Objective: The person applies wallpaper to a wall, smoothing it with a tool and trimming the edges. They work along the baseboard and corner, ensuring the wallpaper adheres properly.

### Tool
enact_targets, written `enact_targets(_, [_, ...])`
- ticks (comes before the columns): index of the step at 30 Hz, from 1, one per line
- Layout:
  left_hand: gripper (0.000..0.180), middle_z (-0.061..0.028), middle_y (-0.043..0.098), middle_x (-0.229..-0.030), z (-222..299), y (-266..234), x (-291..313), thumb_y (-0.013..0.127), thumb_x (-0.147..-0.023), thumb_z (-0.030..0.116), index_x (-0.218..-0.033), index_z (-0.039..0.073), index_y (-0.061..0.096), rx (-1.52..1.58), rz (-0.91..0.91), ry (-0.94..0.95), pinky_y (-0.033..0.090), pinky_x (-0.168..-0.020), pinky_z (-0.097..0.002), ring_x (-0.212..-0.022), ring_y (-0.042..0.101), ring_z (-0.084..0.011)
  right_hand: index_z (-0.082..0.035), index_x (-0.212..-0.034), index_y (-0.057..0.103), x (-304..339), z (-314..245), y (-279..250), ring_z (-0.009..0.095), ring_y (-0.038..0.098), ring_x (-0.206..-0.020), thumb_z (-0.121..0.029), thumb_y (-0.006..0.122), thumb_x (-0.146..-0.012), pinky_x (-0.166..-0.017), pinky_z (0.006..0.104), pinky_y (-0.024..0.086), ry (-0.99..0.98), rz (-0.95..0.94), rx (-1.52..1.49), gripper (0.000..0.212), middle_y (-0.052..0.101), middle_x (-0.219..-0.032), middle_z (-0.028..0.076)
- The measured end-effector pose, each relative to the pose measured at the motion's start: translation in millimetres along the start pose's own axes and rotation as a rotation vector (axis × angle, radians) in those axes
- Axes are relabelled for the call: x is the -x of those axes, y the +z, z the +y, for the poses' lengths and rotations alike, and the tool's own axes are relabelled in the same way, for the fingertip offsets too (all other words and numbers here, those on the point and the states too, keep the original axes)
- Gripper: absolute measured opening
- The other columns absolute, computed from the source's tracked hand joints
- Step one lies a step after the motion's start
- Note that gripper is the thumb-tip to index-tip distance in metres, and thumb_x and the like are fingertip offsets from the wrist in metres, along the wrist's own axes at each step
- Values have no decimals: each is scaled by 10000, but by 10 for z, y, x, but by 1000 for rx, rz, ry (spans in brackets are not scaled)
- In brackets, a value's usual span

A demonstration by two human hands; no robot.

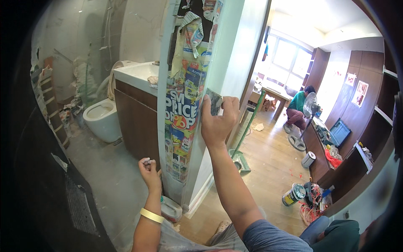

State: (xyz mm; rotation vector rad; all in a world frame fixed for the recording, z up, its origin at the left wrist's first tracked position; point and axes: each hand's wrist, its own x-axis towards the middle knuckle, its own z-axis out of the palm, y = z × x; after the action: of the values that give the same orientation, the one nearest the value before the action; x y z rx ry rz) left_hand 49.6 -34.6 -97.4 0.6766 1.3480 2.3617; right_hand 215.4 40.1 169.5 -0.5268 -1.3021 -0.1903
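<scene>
My right hand is raised to the edge of a pale green-white wall. Its fingers and thumb grip a flat dark grey piece with worn, smudged faces, which lies against the wall corner. Beside it, a tall strip of colourful printed paper covers the narrow wall end, torn and peeling near the top. Lower down, my left hand is closed with its fingers curled and dusted white. Whatever it may hold is hidden. A yellow band circles my left wrist.
Left of the wall are a white toilet and a sink cabinet. A plastic container stands at the wall's foot. To the right are a green-handled dustpan, a paint bucket, tangled cords, a fan and a crouching person.
</scene>
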Motion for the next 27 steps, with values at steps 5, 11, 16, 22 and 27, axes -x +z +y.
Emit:
enact_targets(5, [243,21,538,-1022,-48,-16,-28,662,-1006,83,-1214,137,549,-11,18,56,504,-658,-239,-882,515,-68,-44,-821,536,-377,-87,103,280,520,-814,-133,807,-808,-778,410,367,-57,28,-20,285,540,-861,104])
enact_targets(11, [244,31,532,-1007,5,11,31,670,-1000,75,-1208,123,552,89,-8,4,459,-660,-206,-842,492,-47,-7,-794,538,-1181,-210,274,303,504,-767,-159,791,-799,-693,428,396,-161,103,-15,295,513,-846,139])
enact_targets(16, [244,39,526,-1009,14,-24,30,666,-1001,72,-1208,128,550,85,-6,29,451,-660,-205,-838,484,-43,30,-811,558,-1996,-319,504,317,552,-796,-208,794,-766,-754,457,459,-230,193,3,339,552,-876,153])
enact_targets(22, [257,31,524,-1011,16,-34,54,674,-996,59,-1209,123,546,81,-3,26,441,-664,-206,-838,484,-43,37,-851,619,-2161,-231,549,253,624,-721,-285,847,-759,-720,391,531,-132,144,-69,405,682,-852,156])
enact_targets(27, [249,15,519,-1012,198,3,127,676,-990,44,-1205,86,558,157,-4,-29,440,-751,-225,-836,474,-61,13,-823,616,-1266,-46,260,167,561,-706,-299,876,-765,-679,344,493,24,20,-37,410,634,-780,76])
